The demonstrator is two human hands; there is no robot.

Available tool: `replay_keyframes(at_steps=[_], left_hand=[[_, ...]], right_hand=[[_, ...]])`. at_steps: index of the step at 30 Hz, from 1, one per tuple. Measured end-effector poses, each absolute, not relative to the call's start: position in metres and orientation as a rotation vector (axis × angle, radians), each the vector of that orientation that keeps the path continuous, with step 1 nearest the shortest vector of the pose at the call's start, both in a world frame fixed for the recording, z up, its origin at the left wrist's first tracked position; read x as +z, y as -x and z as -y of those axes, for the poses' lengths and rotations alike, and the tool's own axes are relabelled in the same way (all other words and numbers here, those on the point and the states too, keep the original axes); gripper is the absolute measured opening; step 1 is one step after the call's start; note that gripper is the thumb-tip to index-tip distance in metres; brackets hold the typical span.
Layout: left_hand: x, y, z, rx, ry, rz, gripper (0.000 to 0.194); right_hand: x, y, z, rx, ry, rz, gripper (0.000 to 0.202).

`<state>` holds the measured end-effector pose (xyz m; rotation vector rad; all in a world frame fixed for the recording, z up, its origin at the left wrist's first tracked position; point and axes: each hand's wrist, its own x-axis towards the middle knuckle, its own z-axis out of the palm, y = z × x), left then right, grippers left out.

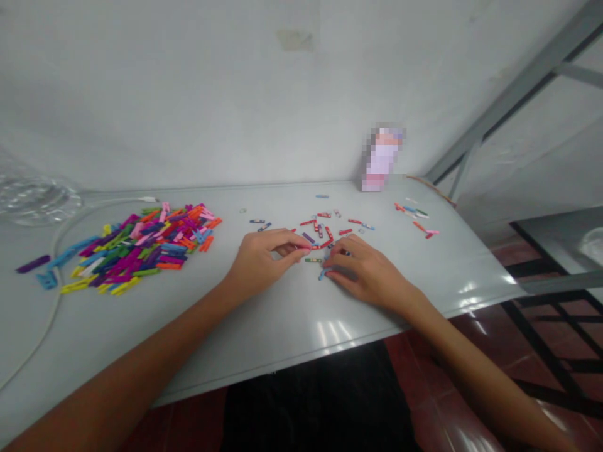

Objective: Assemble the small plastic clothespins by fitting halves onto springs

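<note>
My left hand (264, 254) pinches one end of a red clothespin half (316, 247) between thumb and fingertips. Close by on the right, my right hand (365, 270) has its fingers curled low over the table, by a light blue clothespin piece (323, 274); what lies under the fingertips is partly hidden. A green clothespin half (313, 260) lies between the hands. Beyond them are scattered several loose red halves (328, 233), a purple half (308, 238) and small metal springs (337, 213).
A heap of colourful clothespins (141, 248) spreads over the left of the table (282, 339), beside a white cable (51, 307). A few clothespins (414, 212) lie at the right. A blurred-out upright object (381, 160) leans on the wall. Clear plastic (38, 198) sits far left.
</note>
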<state>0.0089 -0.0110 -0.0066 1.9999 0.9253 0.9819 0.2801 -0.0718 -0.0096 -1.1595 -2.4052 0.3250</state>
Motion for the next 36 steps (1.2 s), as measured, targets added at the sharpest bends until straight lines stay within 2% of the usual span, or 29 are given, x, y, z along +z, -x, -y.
replay_keyframes(at_steps=[12, 23, 30, 36], left_hand=[[-0.003, -0.009, 0.018, 1.031, -1.991, -0.706, 0.005], [-0.006, -0.007, 0.015, 1.054, -1.952, -0.741, 0.006], [-0.008, -0.007, 0.014, 1.057, -2.095, -0.723, 0.008], [-0.006, -0.007, 0.013, 1.081, -2.093, -0.747, 0.005]], right_hand=[[0.008, -0.278, 0.08, 0.171, 0.955, 2.248, 0.007], [0.013, -0.269, 0.085, 0.158, 0.959, 2.21, 0.006], [-0.003, -0.276, 0.078, 0.215, 1.017, 2.288, 0.005], [-0.018, -0.299, 0.072, 0.302, 1.133, 2.201, 0.013]])
